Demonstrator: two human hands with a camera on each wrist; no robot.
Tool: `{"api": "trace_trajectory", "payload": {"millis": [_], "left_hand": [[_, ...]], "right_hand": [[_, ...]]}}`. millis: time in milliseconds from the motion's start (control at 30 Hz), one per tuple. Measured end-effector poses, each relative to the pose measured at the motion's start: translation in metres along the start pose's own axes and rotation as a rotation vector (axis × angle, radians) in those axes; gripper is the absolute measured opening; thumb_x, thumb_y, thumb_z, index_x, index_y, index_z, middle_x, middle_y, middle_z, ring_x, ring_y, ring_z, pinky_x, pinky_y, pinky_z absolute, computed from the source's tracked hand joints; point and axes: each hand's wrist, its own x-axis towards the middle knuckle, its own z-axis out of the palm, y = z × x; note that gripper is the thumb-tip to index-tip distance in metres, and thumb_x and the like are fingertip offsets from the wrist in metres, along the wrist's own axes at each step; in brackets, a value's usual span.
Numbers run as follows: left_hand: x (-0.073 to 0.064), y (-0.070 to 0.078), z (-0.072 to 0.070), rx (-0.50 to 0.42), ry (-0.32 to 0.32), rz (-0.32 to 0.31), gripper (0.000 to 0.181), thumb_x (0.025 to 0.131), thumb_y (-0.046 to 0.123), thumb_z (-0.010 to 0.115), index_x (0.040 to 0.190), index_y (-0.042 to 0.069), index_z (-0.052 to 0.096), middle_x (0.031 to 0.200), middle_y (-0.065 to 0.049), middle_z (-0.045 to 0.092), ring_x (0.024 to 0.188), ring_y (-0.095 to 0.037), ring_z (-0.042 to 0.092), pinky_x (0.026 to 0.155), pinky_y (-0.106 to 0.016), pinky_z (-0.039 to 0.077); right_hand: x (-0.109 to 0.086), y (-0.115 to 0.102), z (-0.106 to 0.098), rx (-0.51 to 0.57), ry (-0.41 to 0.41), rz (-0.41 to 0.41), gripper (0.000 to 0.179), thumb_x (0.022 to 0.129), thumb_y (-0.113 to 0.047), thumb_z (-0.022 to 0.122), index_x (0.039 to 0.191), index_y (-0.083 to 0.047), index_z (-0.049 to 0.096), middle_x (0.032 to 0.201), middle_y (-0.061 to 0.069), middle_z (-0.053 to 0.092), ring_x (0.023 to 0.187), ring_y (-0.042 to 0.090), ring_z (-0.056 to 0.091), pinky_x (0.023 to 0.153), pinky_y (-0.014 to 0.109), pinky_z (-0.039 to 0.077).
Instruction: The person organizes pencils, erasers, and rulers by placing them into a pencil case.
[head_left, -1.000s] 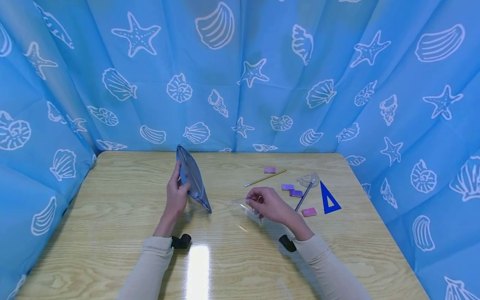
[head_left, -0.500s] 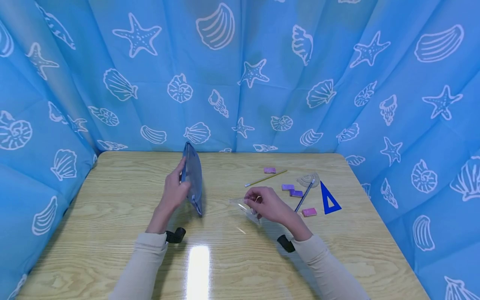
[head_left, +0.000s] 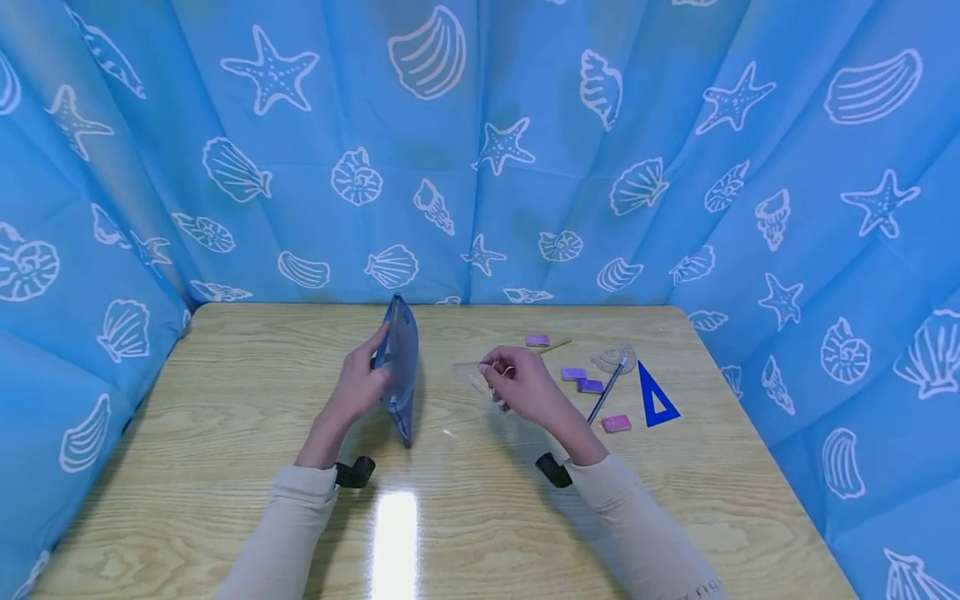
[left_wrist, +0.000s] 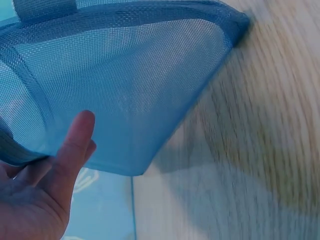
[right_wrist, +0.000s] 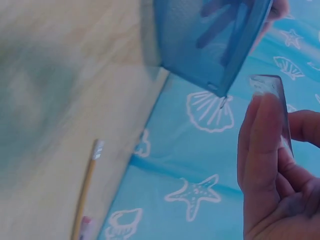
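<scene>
Head view: The left hand (head_left: 360,387) grips a blue mesh pouch (head_left: 405,358), fingers closed on its left side; the pouch stands on edge above the counter (head_left: 240,400), left of centre. The right hand (head_left: 525,387) pinches a flat clear piece (head_left: 467,372) between thumb and fingers, near the pouch and apart from it. Behind and to the right lie an upper pink eraser (head_left: 537,340), a yellow pencil (head_left: 555,347) partly hidden by the hand, two purple erasers (head_left: 573,373) in contact, a clear protractor (head_left: 609,358) with a dark pencil (head_left: 606,392) across it, a lower pink eraser (head_left: 617,423) and a blue set square (head_left: 647,400). A blue curtain (head_left: 435,133) with white shell prints hangs behind.

Left wrist view: One digit lies extended against the mesh; the remaining fingers are partly hidden, so the full grip cannot be read here.

Right wrist view: The clear piece is seen nearly edge-on in the pinch. Fingers of the left hand show through the pouch. The yellow pencil lies at lower left.
</scene>
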Motion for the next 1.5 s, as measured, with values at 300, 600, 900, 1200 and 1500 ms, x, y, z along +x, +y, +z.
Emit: {"api": "trace_trajectory", "payload": {"millis": [300,600,900,1200,1500], "left_hand": [[0.001,0.002,0.008,-0.005,-0.027,0.016,0.087,0.078,0.004,0.047,0.162,0.010,0.025,0.163,-0.023,0.031,0.136,-0.041,0.046,0.108,-0.056,0.043],[0.001,-0.004,0.014,-0.055,0.006,-0.022,0.088,0.077,0.004,0.048,0.162,0.012,0.027,0.160,-0.025,0.035,0.137,-0.043,0.047,0.110,-0.058,0.041],[0.000,-0.007,0.016,-0.091,-0.009,-0.028,0.087,0.080,0.002,0.045,0.163,0.014,0.023,0.162,-0.024,0.032,0.138,-0.045,0.047,0.109,-0.059,0.042],[0.002,-0.004,0.016,-0.069,-0.019,-0.038,0.087,0.080,0.004,0.044,0.164,0.013,0.020,0.166,-0.020,0.026,0.142,-0.043,0.042,0.112,-0.058,0.038],[0.003,0.004,0.017,-0.021,0.018,-0.017,0.086,0.080,0.003,0.045,0.163,0.008,0.022,0.160,-0.025,0.034,0.138,-0.041,0.045,0.111,-0.055,0.040]], "right_hand": [[0.026,-0.021,0.005,0.061,0.021,0.002,0.021,0.103,-0.020,0.058,0.112,-0.005,0.069,0.084,0.019,0.065,0.061,0.025,0.066,0.058,0.041,0.060],[0.042,-0.032,0.013,0.065,0.022,-0.022,0.018,0.103,-0.018,0.058,0.106,-0.004,0.070,0.085,0.022,0.065,0.059,0.019,0.065,0.057,0.039,0.060],[0.058,-0.041,0.016,0.036,0.020,0.004,0.020,0.103,-0.018,0.057,0.109,-0.002,0.069,0.086,0.019,0.063,0.055,0.016,0.064,0.058,0.037,0.060],[0.077,-0.051,0.020,-0.003,0.024,0.011,0.021,0.100,-0.013,0.052,0.103,0.002,0.067,0.057,-0.002,0.041,0.051,0.017,0.064,0.056,0.032,0.058],[0.090,-0.060,0.025,-0.041,-0.018,0.052,0.028,0.103,-0.014,0.052,0.117,0.006,0.066,0.055,0.001,0.047,0.054,0.016,0.064,0.061,0.035,0.060]]}}
